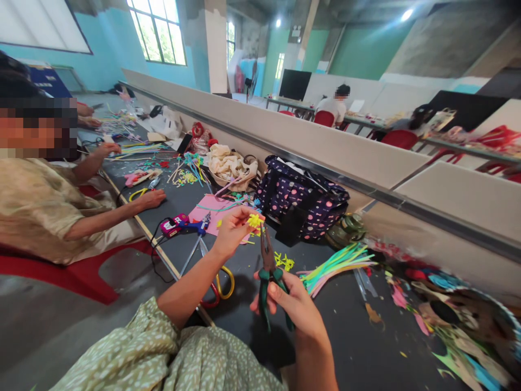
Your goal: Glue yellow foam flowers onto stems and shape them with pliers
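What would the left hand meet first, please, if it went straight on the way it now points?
Most likely the dark patterned bag, beyond the yellow piece that the left hand holds, though depth is hard to judge from this single view.

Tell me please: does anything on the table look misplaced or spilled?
Scissors with red and yellow handles lie open near the edge of the table, partly behind the left forearm; exposed blades look careless. I see no clear spill.

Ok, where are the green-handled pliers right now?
Head view, just below centre: the green-handled pliers are in the right hand, their tips beside the yellow flower-like piece that the left hand holds.
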Available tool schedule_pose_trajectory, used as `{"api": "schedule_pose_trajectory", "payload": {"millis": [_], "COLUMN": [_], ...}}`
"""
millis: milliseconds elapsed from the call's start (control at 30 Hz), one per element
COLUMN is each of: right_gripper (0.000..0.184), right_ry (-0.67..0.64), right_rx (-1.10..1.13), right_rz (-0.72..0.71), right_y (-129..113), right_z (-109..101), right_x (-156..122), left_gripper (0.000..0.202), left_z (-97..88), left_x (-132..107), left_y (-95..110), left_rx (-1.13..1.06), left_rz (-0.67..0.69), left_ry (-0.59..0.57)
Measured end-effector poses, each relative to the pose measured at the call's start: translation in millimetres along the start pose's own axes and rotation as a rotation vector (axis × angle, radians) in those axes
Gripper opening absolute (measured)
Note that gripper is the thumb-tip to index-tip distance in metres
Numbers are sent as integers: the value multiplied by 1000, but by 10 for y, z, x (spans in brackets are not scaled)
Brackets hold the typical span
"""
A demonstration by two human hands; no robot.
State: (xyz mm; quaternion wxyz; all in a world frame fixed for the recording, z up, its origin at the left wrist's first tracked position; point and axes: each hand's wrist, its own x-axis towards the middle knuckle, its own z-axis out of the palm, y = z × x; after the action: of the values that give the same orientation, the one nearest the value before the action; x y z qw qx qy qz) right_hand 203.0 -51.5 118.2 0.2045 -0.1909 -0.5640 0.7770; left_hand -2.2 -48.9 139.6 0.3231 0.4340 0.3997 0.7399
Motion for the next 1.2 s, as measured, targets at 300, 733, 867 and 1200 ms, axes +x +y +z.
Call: {"api": "schedule_pose_trajectory", "payload": {"millis": [300, 733, 867, 1200], "right_gripper": [47, 38, 32, 29], "right_ry": [22, 95, 135, 228], "right_rx": [-61, -270, -339, -490], "right_rz": [-19, -72, -82, -60], "right_y": [10, -31, -6, 55], "right_z": [-13, -21, -13, -34], "right_x": [9, 3, -11, -21], "left_gripper": [22, 21, 16, 12], "left_z": [-7, -47, -64, -113], "left_x": [-9, -24, -6, -3], "left_y": [5, 9, 9, -2], "left_rx": [23, 92, 147, 392], "left_rz": [10, 4, 58, 243], "left_ry": [-30, -31, -40, -51]}}
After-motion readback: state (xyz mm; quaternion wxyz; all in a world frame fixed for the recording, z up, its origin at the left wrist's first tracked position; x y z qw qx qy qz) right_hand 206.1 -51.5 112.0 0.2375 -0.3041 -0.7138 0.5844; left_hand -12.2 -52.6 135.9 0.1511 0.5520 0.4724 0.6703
